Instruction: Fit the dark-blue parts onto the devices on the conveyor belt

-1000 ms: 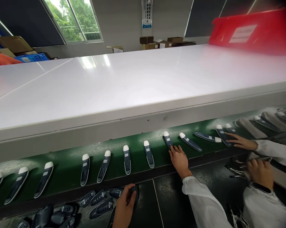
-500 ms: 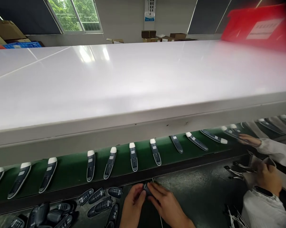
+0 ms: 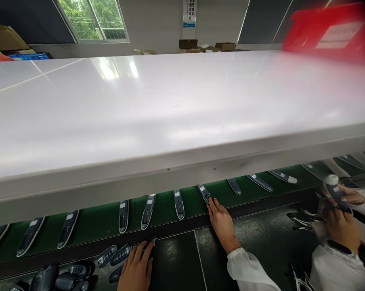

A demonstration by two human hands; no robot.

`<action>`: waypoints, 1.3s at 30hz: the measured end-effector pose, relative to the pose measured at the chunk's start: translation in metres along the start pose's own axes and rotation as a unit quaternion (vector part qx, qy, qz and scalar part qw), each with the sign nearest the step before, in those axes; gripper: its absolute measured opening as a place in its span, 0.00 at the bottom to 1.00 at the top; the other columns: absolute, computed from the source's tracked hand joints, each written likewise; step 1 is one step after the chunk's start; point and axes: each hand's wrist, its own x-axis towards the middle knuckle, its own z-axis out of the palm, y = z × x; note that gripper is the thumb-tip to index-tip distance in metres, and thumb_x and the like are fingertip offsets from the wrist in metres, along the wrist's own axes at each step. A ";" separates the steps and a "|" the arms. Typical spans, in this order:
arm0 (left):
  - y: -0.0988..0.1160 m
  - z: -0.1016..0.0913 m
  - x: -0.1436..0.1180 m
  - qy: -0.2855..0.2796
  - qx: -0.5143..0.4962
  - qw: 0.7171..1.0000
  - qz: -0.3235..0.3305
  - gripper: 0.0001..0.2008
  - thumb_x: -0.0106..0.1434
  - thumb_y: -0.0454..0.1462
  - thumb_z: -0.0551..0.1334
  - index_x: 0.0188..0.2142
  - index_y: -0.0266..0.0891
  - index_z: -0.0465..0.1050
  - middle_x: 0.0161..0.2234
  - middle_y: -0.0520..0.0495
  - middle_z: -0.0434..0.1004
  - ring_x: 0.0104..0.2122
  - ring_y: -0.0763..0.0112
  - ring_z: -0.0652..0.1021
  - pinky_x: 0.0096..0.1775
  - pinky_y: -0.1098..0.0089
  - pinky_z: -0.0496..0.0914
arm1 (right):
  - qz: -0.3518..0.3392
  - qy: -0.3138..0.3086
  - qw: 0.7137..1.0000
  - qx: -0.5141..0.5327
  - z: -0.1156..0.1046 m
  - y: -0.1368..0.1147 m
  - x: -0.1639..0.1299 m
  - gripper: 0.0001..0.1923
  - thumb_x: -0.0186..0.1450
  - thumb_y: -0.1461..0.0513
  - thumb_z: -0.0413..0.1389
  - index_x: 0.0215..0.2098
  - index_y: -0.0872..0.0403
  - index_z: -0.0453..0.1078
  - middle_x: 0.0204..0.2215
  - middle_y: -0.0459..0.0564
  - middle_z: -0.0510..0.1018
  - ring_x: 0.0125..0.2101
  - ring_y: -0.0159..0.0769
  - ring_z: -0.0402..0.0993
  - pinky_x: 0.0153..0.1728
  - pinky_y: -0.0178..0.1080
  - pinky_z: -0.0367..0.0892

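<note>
A wide white shelf (image 3: 170, 105) is hanging low over the green conveyor belt (image 3: 164, 208), leaving only a thin strip of belt showing beneath its front edge. A row of dark handsets is lying crosswise on that strip, spaced apart. Nearer than the belt, a dark tabletop (image 3: 261, 234) is lying open between the person's arms.

The right hand (image 3: 221, 222) is reaching over the belt's near edge, fingers stretched out flat, fingertips touching the lower end of one handset (image 3: 204, 192) on the belt. The left hand (image 3: 137, 266) is lying palm down on the tabletop, fingers spread loosely, resting over loose handsets (image 3: 110, 255) heaped at the near left; I cannot tell whether it is gripping one.

At the far right, a co-worker's hands (image 3: 341, 210) are holding up a white-tipped handset (image 3: 334, 190).
</note>
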 end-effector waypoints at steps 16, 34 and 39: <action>0.092 0.004 0.036 -0.023 -0.194 0.980 -0.040 0.18 0.66 0.48 0.54 0.47 0.46 0.75 0.47 0.43 0.80 0.37 0.59 0.83 0.31 0.66 0.78 | 0.021 -0.006 1.000 -0.004 -0.026 0.092 0.030 0.23 0.74 0.61 0.39 0.62 0.57 0.65 0.59 0.60 0.70 0.53 0.47 0.72 0.49 0.44 0.72; 0.187 -0.026 0.059 -0.132 -0.605 0.771 -0.147 0.24 0.62 0.50 0.63 0.52 0.40 0.69 0.43 0.42 0.80 0.44 0.61 0.79 0.50 0.60 0.73 | -0.109 -0.124 0.932 0.322 -0.092 -0.015 -0.046 0.25 0.70 0.64 0.51 0.65 0.49 0.60 0.58 0.50 0.73 0.54 0.39 0.73 0.54 0.40 0.70; 0.097 -0.046 0.031 -0.010 -0.252 0.967 -0.036 0.24 0.65 0.47 0.57 0.61 0.54 0.66 0.61 0.47 0.67 0.60 0.52 0.69 0.57 0.49 0.68 | -0.002 -0.054 0.992 0.112 -0.065 -0.008 0.002 0.23 0.71 0.62 0.49 0.64 0.52 0.62 0.53 0.54 0.77 0.47 0.46 0.76 0.46 0.45 0.73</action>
